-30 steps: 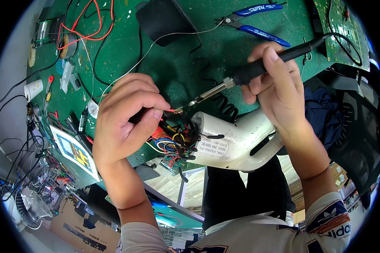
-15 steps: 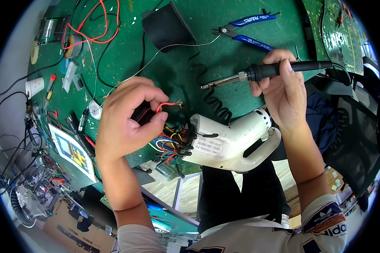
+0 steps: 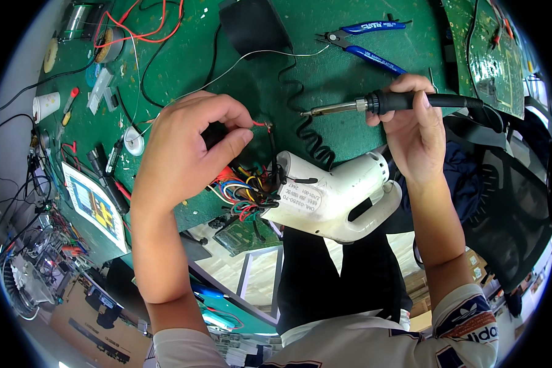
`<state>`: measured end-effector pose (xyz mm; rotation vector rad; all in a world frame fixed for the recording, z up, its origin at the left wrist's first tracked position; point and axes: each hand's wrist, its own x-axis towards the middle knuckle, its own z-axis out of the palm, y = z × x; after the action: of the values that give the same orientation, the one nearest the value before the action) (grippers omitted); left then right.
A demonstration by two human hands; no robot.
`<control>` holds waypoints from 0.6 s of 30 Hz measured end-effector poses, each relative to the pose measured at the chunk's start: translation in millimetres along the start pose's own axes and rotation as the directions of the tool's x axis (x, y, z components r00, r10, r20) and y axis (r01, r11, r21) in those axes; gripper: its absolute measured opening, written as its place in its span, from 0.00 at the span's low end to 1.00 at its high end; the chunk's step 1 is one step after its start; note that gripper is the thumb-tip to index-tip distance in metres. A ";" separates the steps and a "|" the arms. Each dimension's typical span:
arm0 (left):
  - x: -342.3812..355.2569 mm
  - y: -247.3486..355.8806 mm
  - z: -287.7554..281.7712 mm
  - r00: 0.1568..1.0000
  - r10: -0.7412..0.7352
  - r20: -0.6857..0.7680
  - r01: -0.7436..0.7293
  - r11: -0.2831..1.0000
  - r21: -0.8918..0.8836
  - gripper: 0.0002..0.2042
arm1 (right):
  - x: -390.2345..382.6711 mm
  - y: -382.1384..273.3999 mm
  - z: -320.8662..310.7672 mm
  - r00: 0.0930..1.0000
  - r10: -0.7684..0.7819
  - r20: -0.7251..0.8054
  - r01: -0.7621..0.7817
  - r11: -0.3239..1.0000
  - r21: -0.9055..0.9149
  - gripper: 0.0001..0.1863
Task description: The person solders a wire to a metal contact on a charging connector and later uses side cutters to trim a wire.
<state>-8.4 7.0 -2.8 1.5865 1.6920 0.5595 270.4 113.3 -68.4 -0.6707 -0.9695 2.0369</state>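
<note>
Wire [image 3: 260, 124], thin and red, is poking out from the left hand [image 3: 196, 138] above the green table [image 3: 343, 73], just beyond the open end of the white shell [image 3: 343, 191]. The left thumb and forefinger are pinching it, their tips nearly meeting. Its free end is lying beside a black lead [image 3: 272, 146]; whether they are touching, I cannot tell. The right hand [image 3: 414, 129] is holding the soldering iron [image 3: 377, 103] pen-like, thumb and fingers closing round the black handle, its metal tip standing apart from the wire.

By its look, the wire is going to be light and bendy, springing aside at a nudge, with a delicate end; the coloured covering, back from that end, is offering the better hold. The iron is probably light but stiff, its metal part possibly hot, so the handle is the only safe place to grip. The shell is looking hard and smooth, likely heavier, with its loop handle giving the natural hold.

Half a second ago, the wire was arching out of a looser pinch; now a shorter, straighter length is showing. A second ago, the iron was slanting down close to the wire's end; now it is lying nearly level.
</note>
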 end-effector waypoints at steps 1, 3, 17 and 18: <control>0.1 0.7 0.0 1.000 0.003 -0.003 -0.003 1.000 0.007 0.07 | 0.0 0.2 -0.8 1.000 -0.003 0.005 0.003 1.000 0.002 0.18; -0.6 2.1 3.3 0.998 -0.049 -0.049 0.048 0.998 -0.033 0.08 | -0.1 0.9 -2.7 1.000 -0.007 0.014 0.007 1.000 0.007 0.18; -2.6 1.2 4.8 0.995 -0.056 -0.079 0.058 0.998 0.028 0.08 | 0.4 -0.9 -4.4 0.999 -0.010 0.033 0.009 0.999 0.036 0.19; -2.1 2.2 4.7 0.995 -0.069 -0.073 0.071 0.997 0.036 0.08 | 0.3 -1.1 -5.0 0.999 -0.012 0.038 0.011 0.999 0.031 0.19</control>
<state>-3.5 4.4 -3.7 1.5436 1.8146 0.5579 274.2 116.0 -70.5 -0.6107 -0.9594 2.0570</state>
